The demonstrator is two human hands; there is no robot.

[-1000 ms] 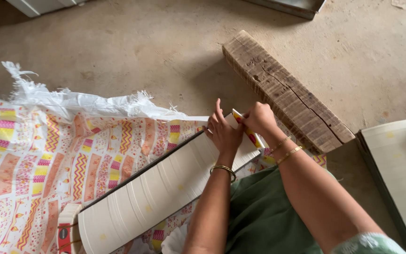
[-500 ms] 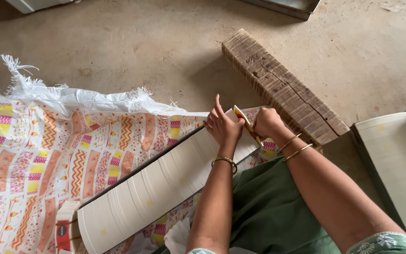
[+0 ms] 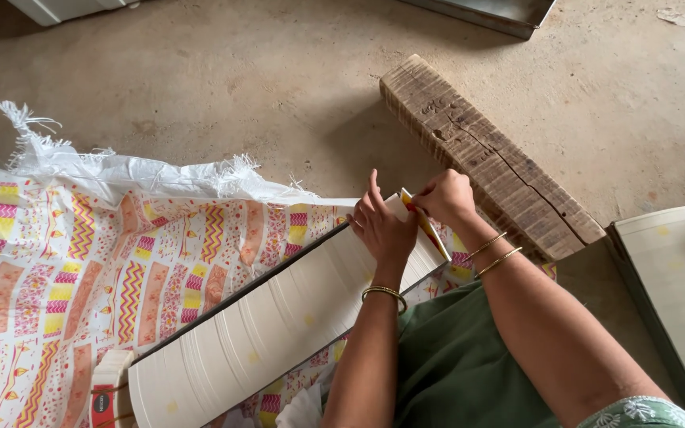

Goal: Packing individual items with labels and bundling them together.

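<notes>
Long white stack of flat paper sheets (image 3: 279, 325) lies diagonally on the patterned woven mat (image 3: 65, 261), far end under our hands, near end running to the bottom edge. Left hand (image 3: 382, 226) presses flat on the stack's top end, fingers spread, grasping nothing. Right hand (image 3: 443, 196) is clenched around a small yellow-and-red strip (image 3: 426, 226) at the stack's corner; we can't tell what it is.

To do this well, our judgement: keep the left palm pinning the sheets square so the edges don't fan, and work the strip tight against the corner.

Surface: bare concrete floor (image 3: 223, 87), dusty. Cracked brown wooden block (image 3: 485, 158) just beyond the hands. Second white sheet stack (image 3: 675, 285) at right. Frayed white sack edge (image 3: 120, 166) above the mat. Grey metal tray (image 3: 485, 12) at the top edge.
</notes>
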